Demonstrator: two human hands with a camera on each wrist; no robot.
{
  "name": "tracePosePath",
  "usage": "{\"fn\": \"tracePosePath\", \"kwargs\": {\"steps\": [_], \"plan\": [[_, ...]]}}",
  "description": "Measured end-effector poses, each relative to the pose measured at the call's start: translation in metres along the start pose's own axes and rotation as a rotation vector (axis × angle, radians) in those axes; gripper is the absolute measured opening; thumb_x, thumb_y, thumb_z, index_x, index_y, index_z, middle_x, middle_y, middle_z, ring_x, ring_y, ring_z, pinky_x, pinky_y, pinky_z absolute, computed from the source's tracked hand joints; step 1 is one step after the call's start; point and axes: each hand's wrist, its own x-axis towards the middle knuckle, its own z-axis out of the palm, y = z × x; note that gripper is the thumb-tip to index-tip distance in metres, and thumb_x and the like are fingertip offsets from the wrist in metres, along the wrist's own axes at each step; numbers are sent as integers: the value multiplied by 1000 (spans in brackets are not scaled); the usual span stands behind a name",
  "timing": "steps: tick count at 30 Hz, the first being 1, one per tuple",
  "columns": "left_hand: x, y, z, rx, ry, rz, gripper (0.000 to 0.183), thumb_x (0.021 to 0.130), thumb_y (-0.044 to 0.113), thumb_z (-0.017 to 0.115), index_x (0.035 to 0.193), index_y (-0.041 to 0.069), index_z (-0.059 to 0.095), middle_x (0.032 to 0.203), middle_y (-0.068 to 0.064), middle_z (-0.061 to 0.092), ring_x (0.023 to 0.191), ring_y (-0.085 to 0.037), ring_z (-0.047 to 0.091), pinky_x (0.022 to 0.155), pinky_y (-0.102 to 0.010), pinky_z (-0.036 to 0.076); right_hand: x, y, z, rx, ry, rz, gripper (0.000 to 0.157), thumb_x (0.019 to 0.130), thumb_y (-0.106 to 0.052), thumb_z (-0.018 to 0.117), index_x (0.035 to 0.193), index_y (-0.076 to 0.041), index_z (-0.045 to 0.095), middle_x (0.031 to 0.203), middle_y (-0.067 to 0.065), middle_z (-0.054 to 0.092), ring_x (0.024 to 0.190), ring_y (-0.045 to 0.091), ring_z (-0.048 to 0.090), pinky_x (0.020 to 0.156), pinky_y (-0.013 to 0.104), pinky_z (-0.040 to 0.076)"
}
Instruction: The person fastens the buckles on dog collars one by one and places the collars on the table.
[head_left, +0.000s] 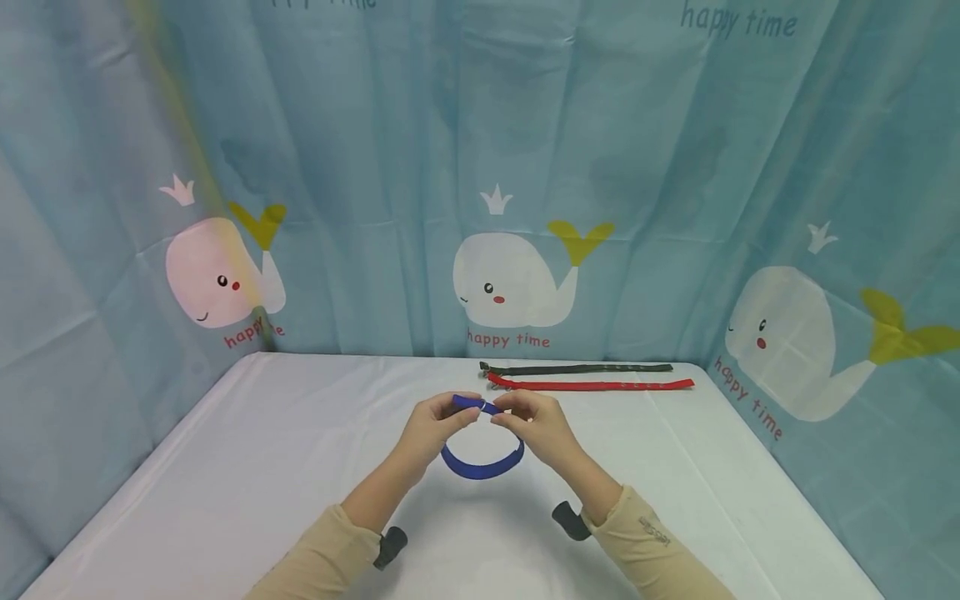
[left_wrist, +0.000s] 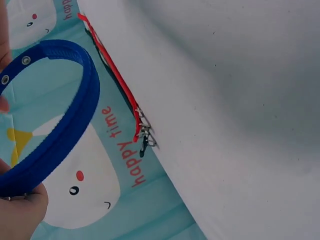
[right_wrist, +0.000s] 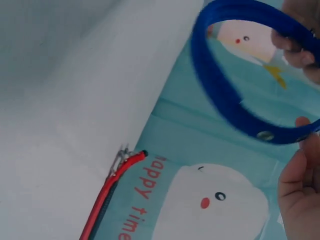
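A blue pet collar (head_left: 482,472) is bent into a ring and held up above the table by both hands. My left hand (head_left: 427,429) pinches its upper left part, beside a small metal buckle. From the other side, my right hand (head_left: 546,427) grips the strap between thumb and fingers. Metal-rimmed holes show on the blue collar (right_wrist: 220,92) in the right wrist view, near the right hand (right_wrist: 302,187). In the left wrist view the left hand (left_wrist: 25,212) is at the lower left, while most of the right hand is out of frame.
A red collar (head_left: 592,385) and a dark green collar (head_left: 577,368) lie stretched out along the back edge of the white table (head_left: 285,467), buckles to the left. Behind and at both sides hangs a light blue curtain (head_left: 375,275) printed with whales.
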Motion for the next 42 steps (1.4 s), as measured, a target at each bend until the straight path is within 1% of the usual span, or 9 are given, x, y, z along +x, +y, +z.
{"fn": "tracePosePath", "kwargs": {"steps": [7,14,18,21,26,30,36,38,42], "plan": [[-1,4,-4,6,73,-10,33,92,24,68,119,5,68,105,-8,71,106,-26,60,95,-53,44,-8,10,-3,-15,-26,51,17,87,-3,71,103,2,71,92,14,72,75,16,59,66,24,49],[0,3,-2,-21,49,19,35,92,24,69,120,4,68,111,-10,70,112,-29,60,99,-53,43,-10,10,2,20,-50,-36,17,89,-6,69,103,4,71,93,13,73,78,15,61,68,24,49],[-1,2,0,-10,44,49,35,91,24,69,119,4,68,112,-10,70,113,-31,59,99,-54,42,-10,7,3,20,-48,-31,18,90,-7,69,104,4,72,95,13,72,77,14,57,67,24,47],[-2,2,1,25,33,89,32,92,23,69,117,3,70,110,-10,70,112,-32,60,98,-53,44,-9,6,1,14,9,-19,17,89,-7,69,104,2,72,98,12,71,79,15,54,68,25,46],[-3,1,3,165,-21,199,27,93,20,66,113,2,70,107,-12,70,105,-32,64,90,-47,51,-2,-2,-5,-23,92,-108,20,86,-4,72,105,0,73,104,9,64,94,23,53,76,34,45],[-2,1,4,290,-64,294,20,95,20,64,104,4,71,98,-8,69,93,-25,63,80,-39,53,9,-13,-6,-56,5,-213,24,86,-6,73,109,0,72,108,10,59,106,27,46,83,41,42],[-1,-3,8,475,-83,401,12,93,17,66,85,9,69,69,8,53,74,-13,46,64,-27,40,18,-22,-4,-96,-111,-256,20,84,-7,75,103,-3,75,108,8,58,106,27,41,82,40,38],[-1,-4,9,524,-80,426,10,92,15,67,84,9,69,64,9,48,71,-12,44,62,-26,38,18,-23,-3,-101,-127,-262,18,82,-6,76,101,-3,76,107,9,58,105,26,41,81,39,39],[-3,-4,11,547,-77,426,6,90,13,68,91,8,71,68,8,55,75,-13,49,64,-27,42,17,-24,-2,-88,-145,-248,14,82,-5,76,96,-3,76,106,9,58,103,23,41,81,38,39]]}}
